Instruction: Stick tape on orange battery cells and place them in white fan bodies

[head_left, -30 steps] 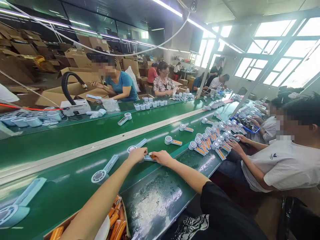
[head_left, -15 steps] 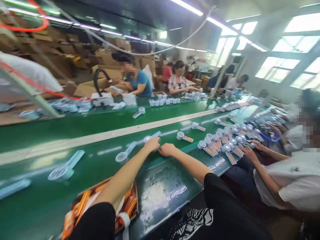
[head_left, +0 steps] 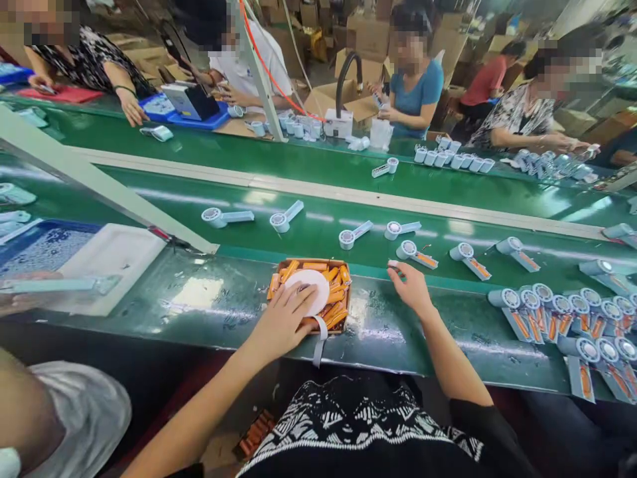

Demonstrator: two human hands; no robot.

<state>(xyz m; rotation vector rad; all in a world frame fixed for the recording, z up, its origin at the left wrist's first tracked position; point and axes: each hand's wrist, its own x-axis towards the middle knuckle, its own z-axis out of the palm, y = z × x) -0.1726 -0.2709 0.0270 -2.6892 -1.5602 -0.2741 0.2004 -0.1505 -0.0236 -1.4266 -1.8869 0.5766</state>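
Note:
My left hand (head_left: 286,318) lies over a white roll of tape (head_left: 317,285), its fingers stretched out and apart across the roll's face. The roll rests on a small cardboard box (head_left: 347,324) filled with orange cylindrical cells (head_left: 336,295). A loose strip of tape (head_left: 321,335) hangs from the roll over the bench edge. To the right, my right hand (head_left: 412,287) pinches a small white piece (head_left: 393,263) between thumb and finger. Just beyond it on the green belt lies a light-blue handheld fan (head_left: 408,250) with an orange cell in its open handle.
More fans (head_left: 281,219) lie spaced along the green belt (head_left: 174,206). Several fans with orange cells (head_left: 552,305) crowd the bench at right. A slanted metal post (head_left: 109,179) and a white tray (head_left: 119,265) stand at left. Co-workers sit across the belt and at my left.
My view has swung left and down. My hands were together over a fan on the belt; now they are apart, the left on the tape roll, the right holding a small white piece.

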